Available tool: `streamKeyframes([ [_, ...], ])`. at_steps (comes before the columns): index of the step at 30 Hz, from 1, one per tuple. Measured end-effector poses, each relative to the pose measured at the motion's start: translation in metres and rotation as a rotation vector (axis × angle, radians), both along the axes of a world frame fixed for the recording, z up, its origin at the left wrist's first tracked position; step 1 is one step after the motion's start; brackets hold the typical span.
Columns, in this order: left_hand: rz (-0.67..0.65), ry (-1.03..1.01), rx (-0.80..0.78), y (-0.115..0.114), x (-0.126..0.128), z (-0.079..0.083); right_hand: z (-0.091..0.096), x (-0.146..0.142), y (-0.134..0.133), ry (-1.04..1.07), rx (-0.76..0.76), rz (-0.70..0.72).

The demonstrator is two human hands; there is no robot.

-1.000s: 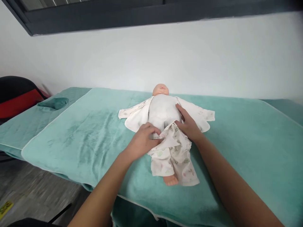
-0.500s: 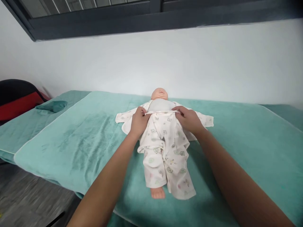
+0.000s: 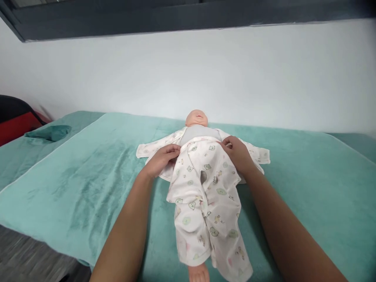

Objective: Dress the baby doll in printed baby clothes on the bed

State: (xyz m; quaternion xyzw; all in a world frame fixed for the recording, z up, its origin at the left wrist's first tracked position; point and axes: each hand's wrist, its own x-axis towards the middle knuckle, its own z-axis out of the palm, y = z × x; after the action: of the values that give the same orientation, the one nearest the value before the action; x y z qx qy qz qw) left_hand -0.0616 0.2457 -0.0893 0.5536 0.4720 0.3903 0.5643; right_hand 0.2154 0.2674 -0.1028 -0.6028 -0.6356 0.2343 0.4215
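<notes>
A baby doll [image 3: 197, 117] lies on its back on a teal towel [image 3: 88, 172], head towards the wall. It wears white printed trousers [image 3: 205, 196] pulled up to its chest. An open white printed jacket [image 3: 258, 154] is spread flat beneath it. My left hand [image 3: 161, 158] pinches the trousers' waistband at the doll's left side in the picture. My right hand [image 3: 236, 153] grips the waistband at the other side. One bare doll foot [image 3: 199, 273] sticks out of a trouser leg at the bottom edge.
The towel covers a long table against a white wall. A folded teal cloth [image 3: 48, 132] lies at the far left. A black and red chair [image 3: 13, 117] stands beyond the left end. A dark window frame runs along the top.
My hands have drawn the trousers from the doll's hips up over its belly to the chest. The view has moved closer, so the doll's legs now reach the bottom edge.
</notes>
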Motion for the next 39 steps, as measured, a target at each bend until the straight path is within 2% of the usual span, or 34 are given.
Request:
streamKeyframes([
  [4,-0.106,0.171,-0.002,-0.008,-0.005,0.004,0.0,0.009,-0.01,0.056,-0.182,0.123],
  [9,-0.162,0.15,0.019,-0.014,-0.009,0.005,-0.006,0.023,-0.017,0.279,-0.331,0.264],
  [16,-0.104,0.039,-0.04,-0.014,-0.011,-0.002,-0.01,0.026,-0.019,0.396,-0.332,0.3],
  [22,-0.058,0.016,0.038,-0.013,-0.006,-0.005,-0.012,0.019,-0.018,0.566,-0.39,0.336],
  [26,0.022,-0.038,0.046,-0.012,0.002,-0.006,-0.015,0.012,-0.017,0.599,-0.294,0.269],
  [30,0.191,0.019,0.096,-0.011,0.013,-0.012,-0.019,0.007,-0.012,0.592,-0.196,0.21],
  [34,0.328,0.039,0.138,-0.01,0.024,-0.015,-0.025,0.004,-0.004,0.602,-0.185,0.188],
  [39,0.373,0.055,0.154,-0.01,0.029,-0.015,-0.031,0.005,0.003,0.575,-0.193,0.228],
])
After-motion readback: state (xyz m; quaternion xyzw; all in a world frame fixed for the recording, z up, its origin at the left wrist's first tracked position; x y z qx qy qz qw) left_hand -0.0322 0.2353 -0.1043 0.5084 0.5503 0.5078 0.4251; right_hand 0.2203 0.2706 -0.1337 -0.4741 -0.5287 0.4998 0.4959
